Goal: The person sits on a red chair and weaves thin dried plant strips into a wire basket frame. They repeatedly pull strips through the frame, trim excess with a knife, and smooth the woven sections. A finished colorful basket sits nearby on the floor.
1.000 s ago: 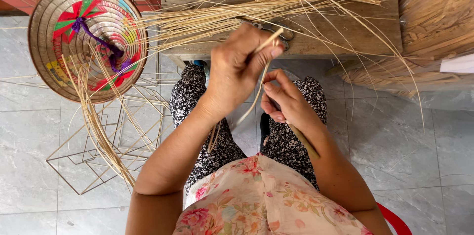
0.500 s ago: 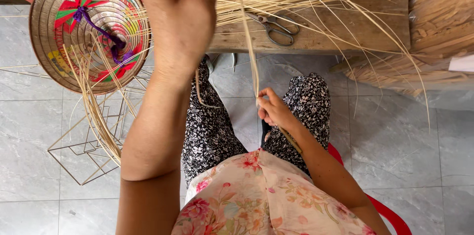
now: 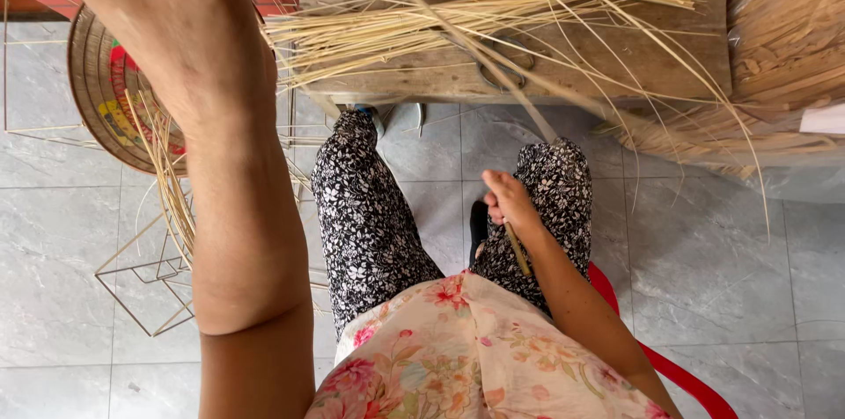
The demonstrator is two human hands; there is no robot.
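My left hand (image 3: 167, 5) is raised close to the camera at the top left, with its fingers cut off by the top edge. A long pale straw strip (image 3: 458, 36) runs taut from the top edge down to my right hand (image 3: 506, 199), which rests on my right knee. That hand is closed on the strip's lower end and on a thin yellowish stick-like tool (image 3: 518, 252) that points back along my forearm. My legs are in black-and-white patterned trousers (image 3: 370, 216).
A low wooden bench (image 3: 616, 67) in front carries a loose pile of straw strips (image 3: 493, 5) and scissors (image 3: 503, 76). A colourful conical hat (image 3: 106, 93) and a wire frame (image 3: 145, 291) lie at the left. A wrapped straw bundle (image 3: 783, 58) is at the right, a red stool (image 3: 678, 371) under me.
My left hand has risen from in front of my knees to the top edge, drawing the strip up. My right hand has stayed at the knee.
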